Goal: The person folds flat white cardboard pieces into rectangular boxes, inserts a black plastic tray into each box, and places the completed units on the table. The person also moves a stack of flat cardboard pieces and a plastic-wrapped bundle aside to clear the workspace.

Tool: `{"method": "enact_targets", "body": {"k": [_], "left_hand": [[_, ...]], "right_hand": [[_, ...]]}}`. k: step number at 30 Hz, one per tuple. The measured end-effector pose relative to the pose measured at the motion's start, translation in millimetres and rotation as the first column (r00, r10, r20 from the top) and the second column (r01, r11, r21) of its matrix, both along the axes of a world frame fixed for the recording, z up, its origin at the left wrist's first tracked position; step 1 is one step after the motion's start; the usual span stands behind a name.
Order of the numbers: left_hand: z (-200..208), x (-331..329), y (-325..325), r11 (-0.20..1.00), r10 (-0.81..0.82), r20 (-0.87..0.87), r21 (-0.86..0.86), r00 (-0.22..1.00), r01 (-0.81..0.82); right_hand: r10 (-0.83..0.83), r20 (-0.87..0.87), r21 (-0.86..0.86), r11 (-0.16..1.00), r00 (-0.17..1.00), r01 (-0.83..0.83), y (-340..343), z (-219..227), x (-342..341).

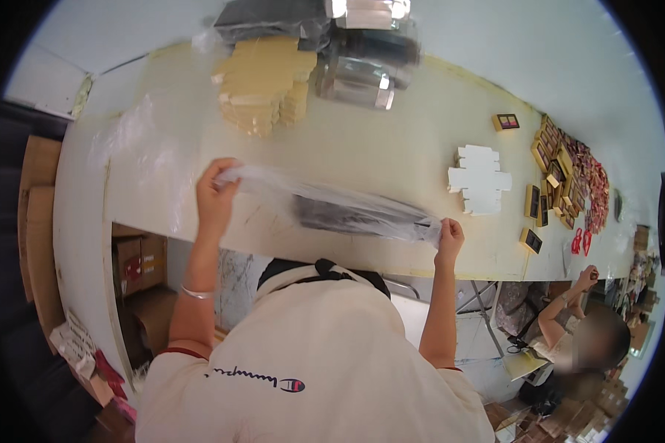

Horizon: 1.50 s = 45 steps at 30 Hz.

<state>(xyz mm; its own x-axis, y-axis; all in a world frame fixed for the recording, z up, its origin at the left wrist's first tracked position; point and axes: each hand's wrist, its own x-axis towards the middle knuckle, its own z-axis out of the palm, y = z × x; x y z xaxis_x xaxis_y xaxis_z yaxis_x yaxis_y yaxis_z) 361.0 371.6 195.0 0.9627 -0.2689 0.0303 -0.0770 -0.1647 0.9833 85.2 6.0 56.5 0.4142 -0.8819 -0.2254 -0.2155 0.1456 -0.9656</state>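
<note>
Serving, by all appearances, as a packing workshop. Displaying a long bench, carrying stacks of flat cream carton blanks, white carton blanks and piles of small gold-edged boxes. Storing brown cartons under the bench and cardboard boxes at lower right. Accommodating another person at the bench's right end.

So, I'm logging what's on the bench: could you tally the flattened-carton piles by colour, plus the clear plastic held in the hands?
Cream carton pile: 1
White carton pile: 1
Clear plastic piece, held between left hand and right hand: 1
Total: 3
</note>
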Motion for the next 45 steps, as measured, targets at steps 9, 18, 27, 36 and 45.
{"method": "enact_targets", "body": {"k": [9, 18, 27, 36, 45], "left_hand": [[-92, -49, 115, 0.817, 0.488, -0.424, -0.086, 0.763, -0.570], [-126, -64, 64, 0.918, 0.395, -0.427, 0.227, 0.813, -0.327], [-129, 2, 75, 0.987, -0.157, -0.260, 0.005, 0.953, 0.164], [-164, -26, 98, 0.838, -0.546, -0.804, -0.517, 0.236, 0.175], [-184, -8, 49, 0.778, -0.478, -0.133, 0.395, 0.868, 0.488]], "right_hand": [[-0.009, -0.044, 0.309, 0.951, 0.999, 0.022, 79, -71, -103], [0.020, -0.173, 0.048, 0.999, 0.985, -0.012, 60, -44, -76], [-0.235, -0.598, -0.523, 0.839, 0.767, -0.150, 112, -59, 0], [-0.255, -0.521, -0.598, 0.790, 0.815, -0.135, 107, -70, 26], [-0.157, -0.422, -0.494, 0.865, 0.893, -0.082, 100, -68, 17]]}}
